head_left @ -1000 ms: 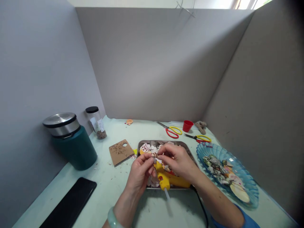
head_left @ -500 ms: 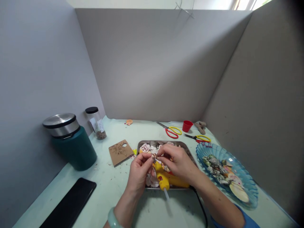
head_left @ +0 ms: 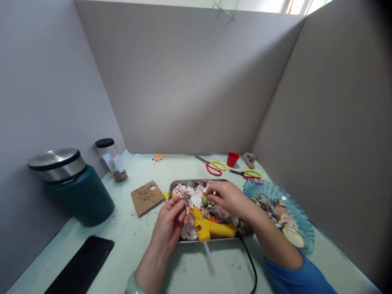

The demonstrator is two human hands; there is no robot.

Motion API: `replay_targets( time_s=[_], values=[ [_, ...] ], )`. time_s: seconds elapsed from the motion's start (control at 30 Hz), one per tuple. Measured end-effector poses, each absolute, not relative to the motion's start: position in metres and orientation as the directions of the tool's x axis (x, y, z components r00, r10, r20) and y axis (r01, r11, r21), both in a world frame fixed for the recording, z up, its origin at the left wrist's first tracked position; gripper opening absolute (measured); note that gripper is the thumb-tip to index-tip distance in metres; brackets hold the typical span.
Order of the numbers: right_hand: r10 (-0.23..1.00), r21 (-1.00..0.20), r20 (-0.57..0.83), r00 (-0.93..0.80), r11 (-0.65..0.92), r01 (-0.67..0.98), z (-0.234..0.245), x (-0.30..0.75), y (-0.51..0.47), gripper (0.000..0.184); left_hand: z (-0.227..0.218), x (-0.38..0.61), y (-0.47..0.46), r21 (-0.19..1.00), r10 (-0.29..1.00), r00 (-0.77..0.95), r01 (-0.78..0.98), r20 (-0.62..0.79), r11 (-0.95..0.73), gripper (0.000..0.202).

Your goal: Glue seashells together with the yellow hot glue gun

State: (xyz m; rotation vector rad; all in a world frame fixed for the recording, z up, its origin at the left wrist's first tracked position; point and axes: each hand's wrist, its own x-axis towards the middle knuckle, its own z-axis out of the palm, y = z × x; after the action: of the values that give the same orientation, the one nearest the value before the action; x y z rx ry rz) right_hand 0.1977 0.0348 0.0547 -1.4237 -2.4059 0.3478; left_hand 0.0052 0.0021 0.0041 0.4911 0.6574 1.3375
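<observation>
Pinched between the thumb and fingers of my left hand (head_left: 170,220) is a small brown-and-white shell (head_left: 186,197), partly hidden by the fingertips. My right hand (head_left: 228,198) hovers over the back right of a metal tray (head_left: 183,182), its fingers bent and a little apart, with nothing visible in them. Loose shells (head_left: 195,199) and white pieces fill the tray. Across its front lies a yellow hot glue gun (head_left: 214,228), a clear glue stick (head_left: 207,249) jutting out toward me.
A blue scalloped plate (head_left: 308,228) of shells stands right. Behind are scissors (head_left: 214,167), smaller scissors (head_left: 249,174), a red cup (head_left: 233,159) and driftwood (head_left: 248,159). Leftward are a brown board (head_left: 147,200), a jar (head_left: 113,161), a teal container (head_left: 79,196) and a phone (head_left: 81,265). A black cord (head_left: 252,265) runs forward.
My hands have parted. The left drew back to the left with the small shell, while the right let go of it and moved over the tray's shells. The view has shifted slightly right.
</observation>
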Motion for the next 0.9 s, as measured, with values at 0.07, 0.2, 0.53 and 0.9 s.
replay_targets(
  time_s=[0.07,0.2,0.53,0.9],
  values=[
    [0.877,-0.320,0.053,-0.478,0.468,0.824,0.046,0.202,0.041,0.018,0.004,0.004,0.003,0.658,0.981,0.099,-0.730,-0.165,0.185,0.033],
    [0.862,-0.284,-0.031,-0.505,0.477,0.832,0.027,0.202,0.048,0.023,0.004,0.004,0.003,0.660,0.979,0.101,-0.726,-0.175,0.193,0.035],
    [0.876,-0.180,-0.054,-0.480,0.464,0.867,0.014,0.191,0.045,0.024,0.009,0.005,0.001,0.682,0.981,0.095,-0.707,-0.171,0.187,0.037],
    [0.876,-0.399,0.065,-0.478,0.462,0.792,0.026,0.192,0.045,0.016,0.008,0.005,0.002,0.679,0.980,0.111,-0.709,-0.163,0.193,0.036]
  ],
)
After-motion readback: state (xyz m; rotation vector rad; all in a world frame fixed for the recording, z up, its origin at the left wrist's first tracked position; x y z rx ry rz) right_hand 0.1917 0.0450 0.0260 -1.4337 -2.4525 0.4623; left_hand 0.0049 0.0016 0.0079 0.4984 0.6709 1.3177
